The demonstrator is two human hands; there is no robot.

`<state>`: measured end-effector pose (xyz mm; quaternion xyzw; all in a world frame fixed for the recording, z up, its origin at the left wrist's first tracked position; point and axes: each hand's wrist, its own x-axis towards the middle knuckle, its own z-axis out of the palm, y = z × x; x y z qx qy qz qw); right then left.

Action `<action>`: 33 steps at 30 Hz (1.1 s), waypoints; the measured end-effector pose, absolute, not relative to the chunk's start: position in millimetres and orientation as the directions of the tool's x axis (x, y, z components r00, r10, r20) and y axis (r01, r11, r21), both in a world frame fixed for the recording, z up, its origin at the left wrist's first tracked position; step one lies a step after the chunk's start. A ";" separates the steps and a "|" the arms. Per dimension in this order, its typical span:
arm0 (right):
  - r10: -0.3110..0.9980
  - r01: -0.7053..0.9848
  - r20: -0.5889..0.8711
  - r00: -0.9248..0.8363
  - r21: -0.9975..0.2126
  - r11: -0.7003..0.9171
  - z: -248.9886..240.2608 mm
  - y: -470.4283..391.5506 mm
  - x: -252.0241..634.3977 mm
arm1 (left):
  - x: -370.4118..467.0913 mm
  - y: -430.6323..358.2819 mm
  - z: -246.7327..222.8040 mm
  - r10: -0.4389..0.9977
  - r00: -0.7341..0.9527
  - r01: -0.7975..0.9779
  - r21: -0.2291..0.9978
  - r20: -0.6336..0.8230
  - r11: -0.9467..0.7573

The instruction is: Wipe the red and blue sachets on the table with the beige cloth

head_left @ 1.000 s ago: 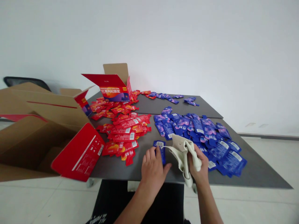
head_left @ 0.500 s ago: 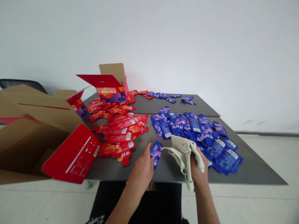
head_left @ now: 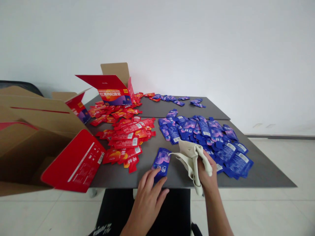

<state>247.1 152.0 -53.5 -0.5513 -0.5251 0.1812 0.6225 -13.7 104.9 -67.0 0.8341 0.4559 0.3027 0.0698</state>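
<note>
A single blue sachet [head_left: 161, 161] lies flat near the front edge of the table. My left hand [head_left: 150, 194] is at its lower end, fingers apart, with fingertips resting on or just over the sachet. Wrapped in my right hand [head_left: 208, 173] is a folded cream cloth [head_left: 191, 157], raised above the table with a strip hanging down. Beyond the cloth spreads a heap of blue sachets [head_left: 199, 129], and to the left lies a pile of red sachets [head_left: 128, 137].
An opened cardboard box with a red flap [head_left: 76, 164] stands at the left edge. Farther back is a second open red box [head_left: 113, 93] among more red sachets [head_left: 123, 113]. Several blue sachets [head_left: 197, 102] lie on the far table part, before a white wall.
My left hand has drawn back toward me and its fingers have spread; the blue sachet now lies flat with more of it showing. The right hand still holds the cloth, nearly unmoved.
</note>
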 end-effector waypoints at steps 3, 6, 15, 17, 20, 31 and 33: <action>0.813 0.362 0.445 0.375 -0.878 0.314 -53.1 152.5 246.5 | -18.6 103.6 -74.3 0.786 0.412 0.710 0.378 0.462 -0.594; 0.817 0.350 0.458 0.349 -0.873 0.340 -54.4 153.7 246.5 | -21.7 104.7 -79.7 0.770 0.403 0.708 0.365 0.494 -0.604; 0.823 0.388 0.502 0.265 -0.837 0.386 -55.2 157.2 243.4 | -21.1 103.6 -92.5 0.723 0.379 0.704 0.327 0.578 -0.631; 0.823 0.415 0.511 0.249 -0.824 0.386 -52.9 158.2 240.9 | -20.6 101.6 -94.1 0.721 0.348 0.704 0.340 0.599 -0.623; 0.820 0.472 0.537 0.198 -0.786 0.401 -47.8 159.8 236.1 | -20.2 99.0 -95.7 0.713 0.303 0.695 0.365 0.632 -0.620; 0.772 0.604 0.626 -0.112 -0.574 0.553 -15.4 148.0 207.3 | -18.8 100.9 -93.9 0.686 0.279 0.642 0.401 0.672 -0.654; 0.775 0.616 0.586 -0.237 -0.526 0.586 -12.6 143.7 192.6 | -18.7 99.9 -95.7 0.691 0.269 0.643 0.409 0.671 -0.648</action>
